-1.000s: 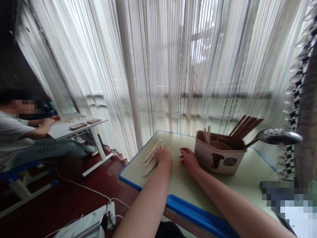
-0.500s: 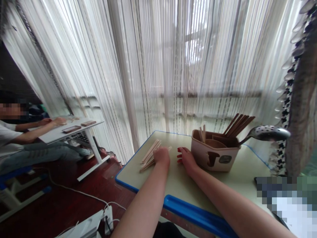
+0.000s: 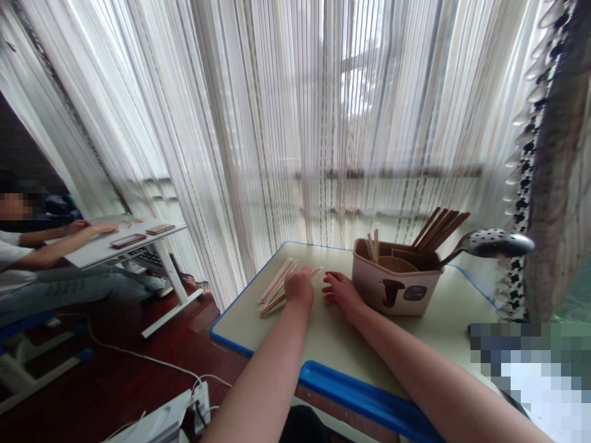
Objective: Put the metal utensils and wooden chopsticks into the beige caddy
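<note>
My left hand [image 3: 300,288] is closed around light wooden chopsticks [image 3: 272,307], low over the table; their ends stick out on both sides of the fist. More pale chopsticks [image 3: 277,281] lie side by side just left of it. My right hand [image 3: 342,294] is open, its fingers bent a little and pointing at the left one, with nothing seen in it. Close to its right stands a pinkish-beige utensil holder [image 3: 420,301]. In the holder are a few light sticks [image 3: 373,247], several dark brown chopsticks [image 3: 441,230] and a metal slotted spoon [image 3: 498,243].
The blue-edged table [image 3: 369,394] stands against a sheer striped curtain [image 3: 277,123]. On the left a person [image 3: 50,246] works at a white table [image 3: 96,252] with small trays. A power strip [image 3: 201,403] and cables lie low at left. A blurred patch covers the right corner.
The whole view has shifted slightly. My right hand has come a little nearer to the left, its fingers somewhat more stretched. My left hand keeps its grip on the chopsticks.
</note>
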